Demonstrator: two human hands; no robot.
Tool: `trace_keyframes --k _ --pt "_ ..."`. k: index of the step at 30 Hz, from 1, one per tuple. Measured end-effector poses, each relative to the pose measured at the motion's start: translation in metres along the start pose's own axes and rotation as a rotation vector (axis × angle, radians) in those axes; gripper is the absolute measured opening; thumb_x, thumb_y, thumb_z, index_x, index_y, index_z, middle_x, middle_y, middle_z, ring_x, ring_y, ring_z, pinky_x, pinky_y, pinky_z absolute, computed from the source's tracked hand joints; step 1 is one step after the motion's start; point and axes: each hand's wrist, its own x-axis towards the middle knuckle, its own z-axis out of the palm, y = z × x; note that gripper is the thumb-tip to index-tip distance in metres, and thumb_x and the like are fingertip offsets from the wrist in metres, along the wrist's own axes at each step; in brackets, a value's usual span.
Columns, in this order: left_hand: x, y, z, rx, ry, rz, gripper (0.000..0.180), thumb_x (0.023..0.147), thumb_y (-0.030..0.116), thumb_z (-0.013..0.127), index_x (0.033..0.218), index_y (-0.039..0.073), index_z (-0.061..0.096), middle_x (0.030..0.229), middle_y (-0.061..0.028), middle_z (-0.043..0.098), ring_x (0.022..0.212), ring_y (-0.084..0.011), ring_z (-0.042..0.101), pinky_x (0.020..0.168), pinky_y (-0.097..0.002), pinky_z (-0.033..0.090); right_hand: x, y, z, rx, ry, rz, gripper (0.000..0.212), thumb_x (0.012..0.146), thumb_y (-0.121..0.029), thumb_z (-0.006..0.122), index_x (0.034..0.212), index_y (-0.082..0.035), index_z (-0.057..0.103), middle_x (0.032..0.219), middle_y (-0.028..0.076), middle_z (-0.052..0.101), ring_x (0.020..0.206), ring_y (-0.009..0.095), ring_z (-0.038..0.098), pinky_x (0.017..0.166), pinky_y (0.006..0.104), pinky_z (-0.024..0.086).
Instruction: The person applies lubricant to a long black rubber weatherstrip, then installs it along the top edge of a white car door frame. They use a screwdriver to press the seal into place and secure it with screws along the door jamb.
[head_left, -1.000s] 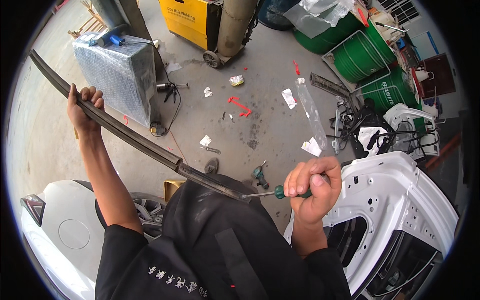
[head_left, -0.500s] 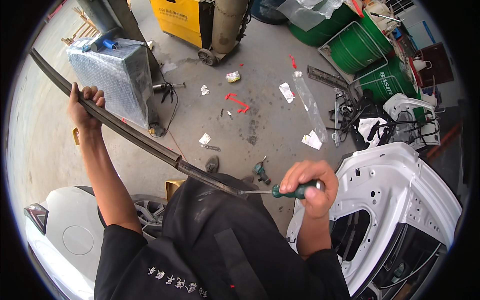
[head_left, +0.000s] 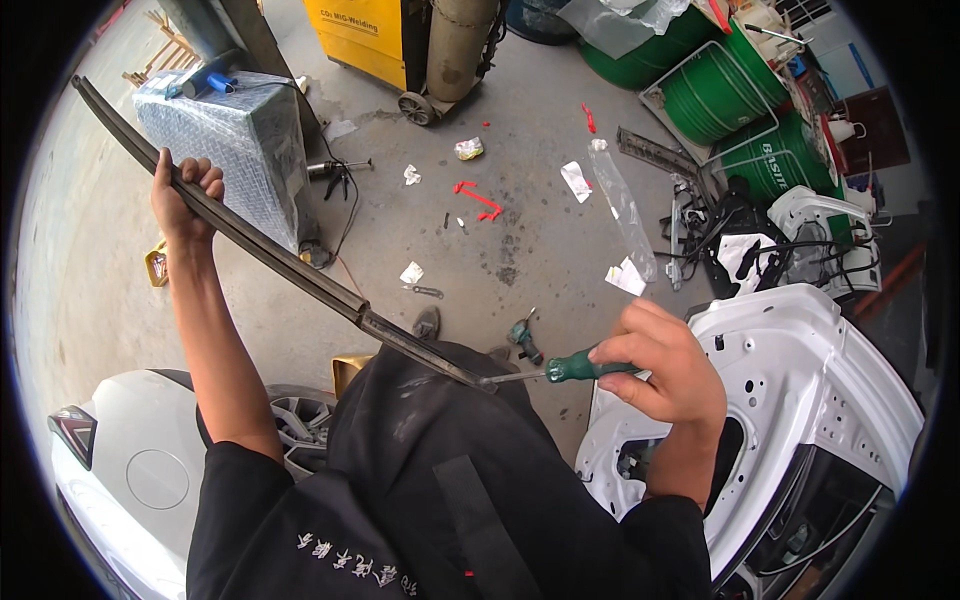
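A long, dark, slightly curved strip (head_left: pixel 270 255), like a car window channel or trim, slants from the upper left down to my lap. My left hand (head_left: pixel 187 195) is closed round its upper part, thumb up along the edge. Near its lower end the strip is narrower and rests over my dark-clothed thigh. With my right hand (head_left: pixel 665 365) I hold a green-handled screwdriver (head_left: pixel 570 367) almost level, gripping the back of the handle. The tip of its shaft meets the strip's lower end; whether it sits inside or against it I cannot tell.
A white car door shell (head_left: pixel 780 350) stands at my right, a white car body (head_left: pixel 140 450) at my left. On the floor lie a cordless drill (head_left: pixel 524 341), a wrench (head_left: pixel 423 291), red plastic pieces and papers. Further off are a wrapped box (head_left: pixel 225 150), a yellow welding machine (head_left: pixel 365 45) and green drums (head_left: pixel 715 95).
My right hand has moved right and back along the screwdriver's handle, turning its grip, while the tip stays at the strip's end. The left hand and strip have shifted slightly right.
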Motion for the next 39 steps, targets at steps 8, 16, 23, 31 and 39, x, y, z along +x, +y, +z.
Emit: trace_keyframes --k 8,16,23,31,39 --pt "0.004 -0.002 -0.004 0.004 -0.011 -0.011 0.05 0.097 0.043 0.046 0.062 0.01 0.031 0.063 -0.0001 0.025 0.056 -0.0117 0.025 0.044 -0.0232 0.022 0.003 -0.008 -0.007 0.053 -0.117 0.073 0.032 0.072 -0.014 0.072 0.101 -0.005 0.06 0.079 0.01 0.055 0.078 0.03 0.056 0.07 0.0359 0.045" --pt "0.008 -0.004 -0.004 0.019 0.012 -0.009 0.05 0.097 0.044 0.046 0.062 0.01 0.031 0.062 -0.0001 0.026 0.055 -0.0117 0.026 0.043 -0.0232 0.023 0.004 -0.012 -0.005 0.068 -0.166 0.293 0.034 0.073 -0.006 0.069 0.105 -0.005 0.058 0.096 0.011 0.056 0.088 0.031 0.057 0.072 0.0367 0.046" --pt "0.003 -0.008 0.009 0.049 0.081 0.014 0.05 0.097 0.044 0.045 0.062 0.011 0.032 0.062 -0.0004 0.027 0.055 -0.012 0.028 0.044 -0.0239 0.025 0.013 -0.027 0.006 0.179 -0.048 0.546 0.038 0.074 -0.006 0.069 0.109 -0.004 0.054 0.1 0.013 0.058 0.091 0.03 0.059 0.077 0.0359 0.049" --pt "0.007 -0.009 0.002 0.009 0.035 0.003 0.048 0.098 0.04 0.046 0.063 0.009 0.031 0.064 -0.0007 0.026 0.057 -0.012 0.027 0.044 -0.0228 0.024 -0.009 0.0 0.032 0.546 0.222 0.201 0.04 0.069 0.002 0.063 0.105 -0.002 0.047 0.099 0.015 0.057 0.092 0.023 0.057 0.08 0.035 0.047" --pt "0.014 -0.012 -0.004 -0.019 -0.011 -0.014 0.051 0.096 0.044 0.046 0.061 0.01 0.032 0.062 -0.0007 0.027 0.055 -0.0122 0.028 0.044 -0.0236 0.025 -0.016 0.01 0.038 0.75 0.573 0.22 0.033 0.066 0.004 0.053 0.098 -0.003 0.045 0.099 0.017 0.054 0.089 0.02 0.053 0.078 0.033 0.046"
